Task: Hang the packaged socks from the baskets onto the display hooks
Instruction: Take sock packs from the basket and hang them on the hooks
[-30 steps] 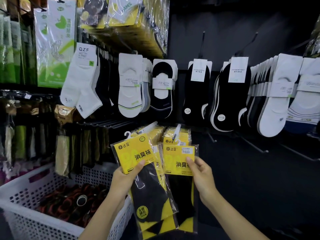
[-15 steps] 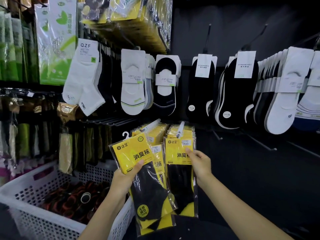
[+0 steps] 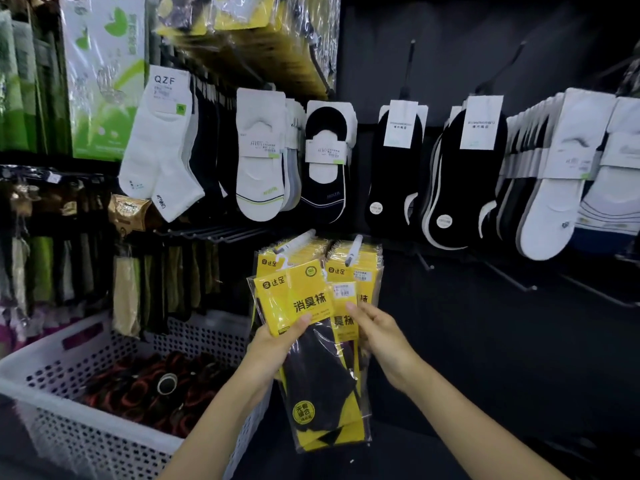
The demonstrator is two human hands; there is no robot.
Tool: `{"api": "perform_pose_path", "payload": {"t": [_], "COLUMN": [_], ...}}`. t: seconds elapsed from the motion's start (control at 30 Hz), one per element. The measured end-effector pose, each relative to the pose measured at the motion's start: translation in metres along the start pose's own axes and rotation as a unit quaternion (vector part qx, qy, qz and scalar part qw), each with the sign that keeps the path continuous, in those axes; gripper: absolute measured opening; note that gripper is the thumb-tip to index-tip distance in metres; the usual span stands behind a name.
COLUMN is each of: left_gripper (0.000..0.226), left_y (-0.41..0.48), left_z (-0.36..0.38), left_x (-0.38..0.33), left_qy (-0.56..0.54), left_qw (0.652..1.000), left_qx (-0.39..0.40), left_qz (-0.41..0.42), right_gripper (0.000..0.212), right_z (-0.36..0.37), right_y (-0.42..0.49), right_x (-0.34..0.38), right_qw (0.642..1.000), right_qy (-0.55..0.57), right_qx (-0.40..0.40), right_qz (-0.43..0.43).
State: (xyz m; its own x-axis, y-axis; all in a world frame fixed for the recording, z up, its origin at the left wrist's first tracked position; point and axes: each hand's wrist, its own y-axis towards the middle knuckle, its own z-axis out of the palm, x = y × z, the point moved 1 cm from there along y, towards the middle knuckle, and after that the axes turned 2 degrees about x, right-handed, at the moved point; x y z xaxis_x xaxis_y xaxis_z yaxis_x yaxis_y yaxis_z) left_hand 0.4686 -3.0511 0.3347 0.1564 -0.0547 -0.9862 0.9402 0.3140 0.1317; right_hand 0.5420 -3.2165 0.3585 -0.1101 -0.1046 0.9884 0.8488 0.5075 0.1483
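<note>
Two hands [image 3: 273, 344] [image 3: 381, 337] pinch sock packs [image 3: 311, 299].

Front packet [image 3: 301, 306], gripped in the left hand [image 3: 277, 344], covers most of the packet behind [image 3: 346, 322], which in turn hides the fingers of the right hand [image 3: 381, 336] pinching it. The white basket [image 3: 45, 379] runs off the left and bottom edges. Price sticker [image 3: 344, 291] print is too small to read. White socks [image 3: 620, 188] at far right are cropped.
</note>
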Motion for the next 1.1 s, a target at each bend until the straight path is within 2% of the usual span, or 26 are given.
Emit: {"api": "perform_pose_path", "payload": {"t": [0.17,0.3,0.43,0.63,0.73,0.83,1.1], "left_gripper": [0.053,0.043,0.044,0.045,0.031,0.024,0.025], "left_y": [-0.002,0.002,0.006,0.010,0.012,0.013,0.018], "left_z": [0.003,-0.009,-0.024,-0.030,-0.030,-0.028,-0.023], "left_x": [-0.004,-0.007,-0.008,-0.005,-0.001,0.003,0.012], "left_qy": [-0.032,-0.055,-0.062,-0.055,-0.059,-0.065,-0.062], "left_qw": [0.999,0.995,0.991,0.989,0.988,0.989,0.990], "left_qx": [-0.007,-0.085,-0.117,-0.130,-0.136,-0.131,-0.122], "left_qz": [0.020,0.024,0.033,0.039,0.038,0.035,0.023], "right_gripper": [0.019,0.014,0.012,0.011,0.011,0.011,0.020], "right_z": [-0.010,-0.021,-0.029,-0.027,-0.024,-0.023,-0.033], "right_y": [-0.009,-0.013,-0.009,0.007,0.017,0.028,0.046], "right_x": [0.004,0.008,0.014,0.010,0.004,-0.003,-0.021], "right_qw": [0.997,0.989,0.983,0.981,0.981,0.977,0.955], "right_qy": [0.028,0.011,0.003,0.002,0.003,0.003,-0.021], "right_qx": [-0.054,-0.108,-0.141,-0.157,-0.168,-0.196,-0.294], "right_qz": [-0.049,-0.097,-0.120,-0.111,-0.101,-0.083,-0.023]}}
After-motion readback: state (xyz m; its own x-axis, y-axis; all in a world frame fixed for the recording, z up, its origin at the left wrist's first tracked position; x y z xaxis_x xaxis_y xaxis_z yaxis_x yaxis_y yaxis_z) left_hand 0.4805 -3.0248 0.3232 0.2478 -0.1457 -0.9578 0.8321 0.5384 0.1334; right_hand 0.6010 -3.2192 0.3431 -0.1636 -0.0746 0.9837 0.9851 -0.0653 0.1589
